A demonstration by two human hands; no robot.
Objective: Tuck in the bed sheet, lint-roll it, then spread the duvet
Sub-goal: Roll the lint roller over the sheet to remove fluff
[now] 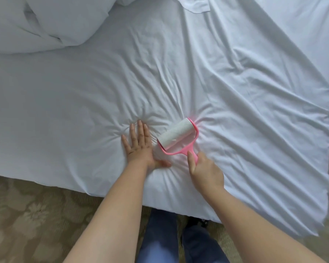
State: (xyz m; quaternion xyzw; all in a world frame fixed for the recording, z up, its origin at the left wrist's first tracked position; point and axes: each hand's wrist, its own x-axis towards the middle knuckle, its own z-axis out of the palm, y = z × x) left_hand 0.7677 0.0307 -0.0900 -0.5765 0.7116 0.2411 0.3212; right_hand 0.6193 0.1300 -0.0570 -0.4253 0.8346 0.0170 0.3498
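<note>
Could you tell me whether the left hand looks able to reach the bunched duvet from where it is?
Probably not: the left hand lies flat on the sheet, with the duvet far across the bed.

Patterned beige carpet (30, 211) beside bed

Bed sheet (84, 103) spread over mattress, filling most of view. Duvet (42, 21) bunched on sheet at far left corner. Left hand (139, 147) flat on sheet near front edge. Lint roller (177, 137) on sheet just right of left hand, handle toward person. Right hand (205, 168) on handle, right of left hand. Carpet (27, 215) below front edge. Person's legs (179, 240) between forearms, on carpet.
</note>
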